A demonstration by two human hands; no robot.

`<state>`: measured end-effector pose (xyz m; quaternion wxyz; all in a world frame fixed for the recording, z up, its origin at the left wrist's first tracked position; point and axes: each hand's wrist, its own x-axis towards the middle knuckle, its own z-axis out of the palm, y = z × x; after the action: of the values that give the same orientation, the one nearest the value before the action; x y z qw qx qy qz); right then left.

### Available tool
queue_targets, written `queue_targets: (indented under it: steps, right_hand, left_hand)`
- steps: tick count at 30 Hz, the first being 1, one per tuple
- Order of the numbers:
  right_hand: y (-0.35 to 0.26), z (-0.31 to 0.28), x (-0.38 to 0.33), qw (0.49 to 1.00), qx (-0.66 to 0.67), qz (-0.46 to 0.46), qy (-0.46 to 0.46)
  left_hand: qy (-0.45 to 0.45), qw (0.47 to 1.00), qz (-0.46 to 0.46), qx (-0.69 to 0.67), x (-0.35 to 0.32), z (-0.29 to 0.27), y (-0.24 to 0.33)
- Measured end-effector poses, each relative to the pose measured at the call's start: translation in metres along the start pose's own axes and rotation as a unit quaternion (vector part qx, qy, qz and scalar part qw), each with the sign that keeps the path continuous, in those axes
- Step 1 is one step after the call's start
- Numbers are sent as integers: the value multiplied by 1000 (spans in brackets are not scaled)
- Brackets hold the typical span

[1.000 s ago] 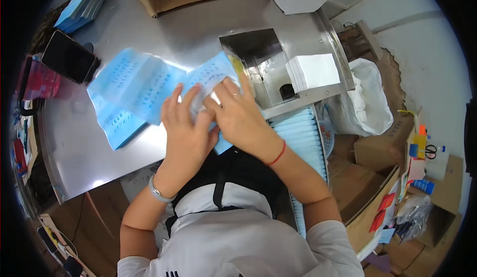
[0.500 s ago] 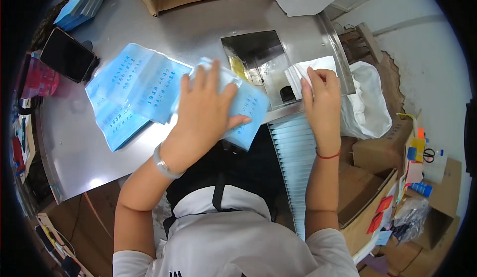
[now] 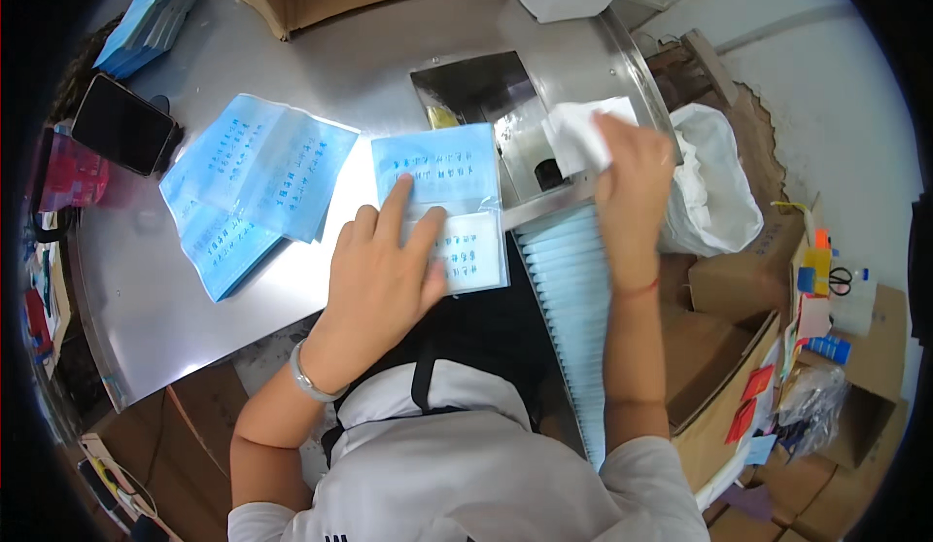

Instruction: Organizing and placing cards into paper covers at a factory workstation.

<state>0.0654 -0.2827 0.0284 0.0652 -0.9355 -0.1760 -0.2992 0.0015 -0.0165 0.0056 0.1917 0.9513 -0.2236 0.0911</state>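
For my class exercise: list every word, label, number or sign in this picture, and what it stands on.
Wording is not copied here, only located.
Blue packet under the left hand: rows of small blue characters.
Other blue packets, to the left: similar rows.
Brown carton on the right: dark marking, too small to read.
Pale shirt: dark marks cut off by the lower edge.

Light is bright & fairly even, w/ strong glare on near-left worktop [image 3: 160,333]. R hand [image 3: 638,174] has motion blur; L hand [image 3: 377,272] is clearer. Fisheye bends edges; corners are black.
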Motion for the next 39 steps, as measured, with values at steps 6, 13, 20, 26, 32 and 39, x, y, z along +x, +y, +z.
queue_targets:
  steps: [6,13,20,26,32,39]
  right_hand:
    - [-109,16,-34,972,204,-106,-47]
    - [-79,126,30,989,87,-14,-117]
    - [-45,43,-1,964,-54,164,204]
    - [-27,66,-12,975,-54,170,133]
    - [-14,75,-11,987,-17,134,84]
    - [-75,21,-16,997,-23,6,76]
  left_hand:
    - [-11,994,12,-109,14,0,-15]
    - [63,941,-116,-312,14,4,-1]
    - [-40,986,110,116,-13,24,-38]
    - [76,994,17,81,3,16,-63]
    - [-17,989,100,105,-3,38,-46]
    - [-32,997,58,33,-3,42,-88]
